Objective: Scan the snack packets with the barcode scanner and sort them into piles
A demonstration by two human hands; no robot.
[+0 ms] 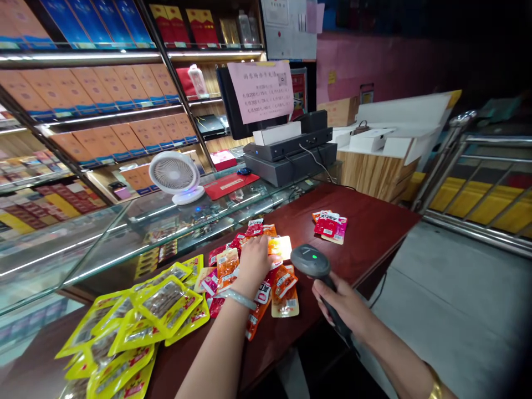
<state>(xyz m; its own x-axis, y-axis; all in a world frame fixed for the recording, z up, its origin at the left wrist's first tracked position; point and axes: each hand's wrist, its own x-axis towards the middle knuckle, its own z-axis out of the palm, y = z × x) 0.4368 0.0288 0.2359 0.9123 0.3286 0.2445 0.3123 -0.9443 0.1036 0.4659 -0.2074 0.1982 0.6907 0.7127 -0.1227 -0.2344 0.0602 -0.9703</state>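
Observation:
My right hand is wrapped round the handle of a dark grey barcode scanner, which has a green light on top. The scanner's head faces a small orange snack packet, brightly lit on its surface. Closed on that packet is my left hand, with a pale bangle at the wrist. Beneath and around this hand lie red, orange and pink snack packets, partly hidden by the hand and forearm. Several yellow snack packets are heaped to the left. Farther right sits a small pile of snack packets.
The packets lie on a dark red tabletop beside a glass counter. On the counter are a white fan, a red mat and a till. Boxed goods fill the shelves; a metal railing stands at right.

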